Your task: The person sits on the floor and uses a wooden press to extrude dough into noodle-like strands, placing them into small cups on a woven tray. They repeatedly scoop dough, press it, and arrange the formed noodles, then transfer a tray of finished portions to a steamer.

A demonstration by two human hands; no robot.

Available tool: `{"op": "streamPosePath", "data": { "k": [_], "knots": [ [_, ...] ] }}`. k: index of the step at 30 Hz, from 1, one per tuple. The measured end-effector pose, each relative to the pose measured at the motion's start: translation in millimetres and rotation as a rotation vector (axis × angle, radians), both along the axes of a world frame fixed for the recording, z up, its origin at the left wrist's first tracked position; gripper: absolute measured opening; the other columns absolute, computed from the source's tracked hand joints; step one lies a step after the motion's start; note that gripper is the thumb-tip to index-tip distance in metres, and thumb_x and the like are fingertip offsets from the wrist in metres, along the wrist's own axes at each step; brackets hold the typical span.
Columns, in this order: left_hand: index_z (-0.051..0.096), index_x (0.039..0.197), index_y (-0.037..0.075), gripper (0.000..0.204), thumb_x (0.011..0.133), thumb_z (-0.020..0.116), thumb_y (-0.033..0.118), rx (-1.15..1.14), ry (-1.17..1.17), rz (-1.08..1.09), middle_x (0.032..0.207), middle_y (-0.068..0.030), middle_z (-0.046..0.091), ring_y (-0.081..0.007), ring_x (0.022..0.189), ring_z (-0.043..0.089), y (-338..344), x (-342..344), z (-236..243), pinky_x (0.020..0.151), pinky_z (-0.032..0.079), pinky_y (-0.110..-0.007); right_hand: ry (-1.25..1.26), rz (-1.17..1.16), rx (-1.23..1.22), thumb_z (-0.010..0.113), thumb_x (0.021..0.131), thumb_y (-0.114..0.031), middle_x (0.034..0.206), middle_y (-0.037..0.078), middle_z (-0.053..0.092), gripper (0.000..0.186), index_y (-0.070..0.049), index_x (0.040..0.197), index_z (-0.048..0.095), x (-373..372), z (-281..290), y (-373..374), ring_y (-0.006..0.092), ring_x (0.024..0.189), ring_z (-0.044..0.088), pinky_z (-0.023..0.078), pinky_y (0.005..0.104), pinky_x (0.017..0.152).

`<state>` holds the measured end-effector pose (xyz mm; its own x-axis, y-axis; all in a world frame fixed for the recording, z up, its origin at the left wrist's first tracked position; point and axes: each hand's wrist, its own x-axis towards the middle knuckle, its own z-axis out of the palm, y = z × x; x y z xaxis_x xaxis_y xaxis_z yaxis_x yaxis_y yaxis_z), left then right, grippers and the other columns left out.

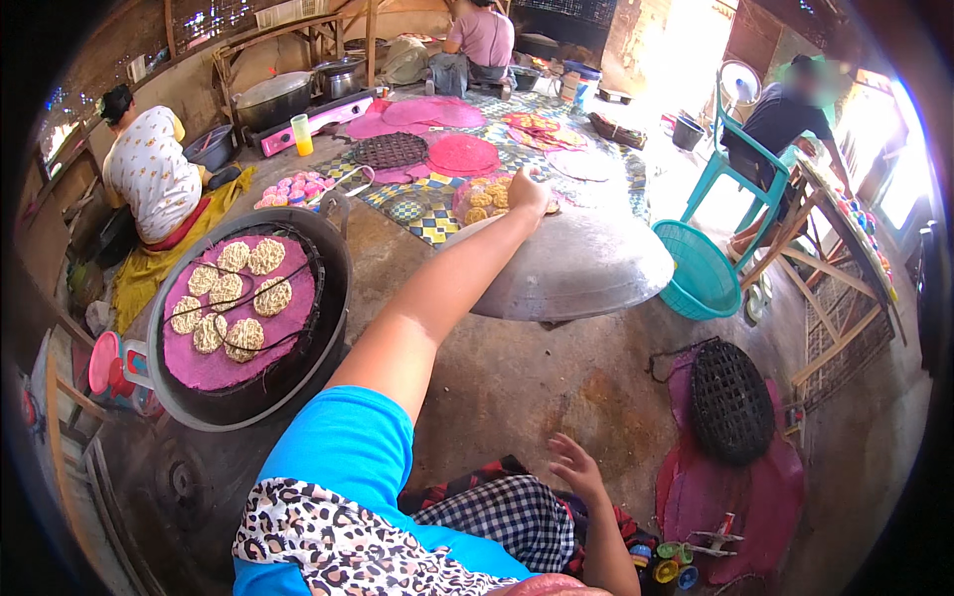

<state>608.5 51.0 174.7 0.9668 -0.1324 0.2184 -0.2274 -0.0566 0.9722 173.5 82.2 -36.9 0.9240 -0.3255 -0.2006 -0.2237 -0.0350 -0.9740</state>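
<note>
The left hand [527,189] is stretched far out, its fingers curled over the far rim of a big grey metal lid [571,263]; whether they pinch the rim or only rest on it cannot be told, since the fingertips are hidden behind the knuckles and the edge; the right hand [576,469] hangs low near the lap, fingers [564,442] apart and loose, holding nothing, just above checked cloth [507,517]; the lid is domed, dull and smooth, its near underside in shadow; just beyond the left fingers lies a pink tray of round brown cakes [482,199], partly hidden by the hand; further out are pink mats [463,154] on a patterned floor cloth, blurred by glare; left of the outstretched arm sits a black pan [328,298] lined with a pink sheet bearing pale noodle rounds [229,293]; right of the lid lie a teal basket [701,273] and a dark woven basket [730,402] on a magenta cloth; other people sit at the edges, a teal chair [740,164] beneath one.
</note>
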Motion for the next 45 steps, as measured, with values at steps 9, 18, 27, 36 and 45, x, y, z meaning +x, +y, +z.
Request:
{"op": "streamPosePath", "data": {
  "k": [9, 18, 27, 36, 45],
  "knots": [
    [0.048, 0.105, 0.008, 0.046, 0.069, 0.070, 0.025, 0.139, -0.093, -0.075, 0.097, -0.0148, 0.061, -0.0296, 0.091, 0.059, 8, -76, 6, 0.079, 0.045, -0.037, 0.060, -0.154, -0.117, 0.074, 0.071, -0.020, 0.116, 0.011, 0.058, 0.063, -0.004, 0.126, 0.047, -120, 22, 56, 0.0197, 0.109, 0.053, 0.038, 0.0348, 0.095],
    [0.040, 0.103, 0.008, 0.044, 0.071, 0.068, 0.016, -0.133, -0.216, -0.077, 0.092, -0.0196, 0.057, -0.0340, 0.088, 0.057, 81, -90, 58, 0.075, 0.042, -0.040, 0.043, -0.124, -0.314, 0.076, 0.068, -0.016, 0.116, 0.012, 0.058, 0.063, -0.003, 0.123, 0.049, -151, 17, 77, 0.0210, 0.106, 0.055, 0.041, 0.0344, 0.092],
    [0.044, 0.101, 0.006, 0.046, 0.068, 0.076, 0.009, -0.353, -0.553, 0.169, 0.076, -0.0025, 0.048, -0.0114, 0.068, 0.046, 238, -54, 143, 0.060, 0.041, -0.025, 0.010, -0.198, -0.220, 0.078, 0.063, -0.010, 0.109, 0.013, 0.061, 0.064, -0.003, 0.121, 0.052, -175, 15, 88, 0.0210, 0.103, 0.057, 0.043, 0.0326, 0.089],
    [0.044, 0.103, 0.004, 0.048, 0.069, 0.075, 0.018, -0.082, -0.979, 0.574, 0.095, -0.0100, 0.052, -0.0224, 0.085, 0.057, 438, -38, 151, 0.075, 0.043, -0.033, 0.025, -0.226, -0.204, 0.076, 0.063, -0.007, 0.109, 0.016, 0.061, 0.064, -0.002, 0.122, 0.051, -178, 11, 95, 0.0232, 0.103, 0.057, 0.043, 0.0346, 0.090],
    [0.041, 0.102, 0.007, 0.048, 0.070, 0.074, 0.020, 0.135, -0.841, 0.947, 0.087, -0.0138, 0.059, -0.0295, 0.072, 0.062, 542, -23, 94, 0.070, 0.045, -0.038, 0.019, -0.185, -0.260, 0.075, 0.065, -0.010, 0.107, 0.016, 0.062, 0.066, -0.001, 0.125, 0.048, -167, 17, 88, 0.0233, 0.103, 0.057, 0.043, 0.0352, 0.090]
  ]
}}
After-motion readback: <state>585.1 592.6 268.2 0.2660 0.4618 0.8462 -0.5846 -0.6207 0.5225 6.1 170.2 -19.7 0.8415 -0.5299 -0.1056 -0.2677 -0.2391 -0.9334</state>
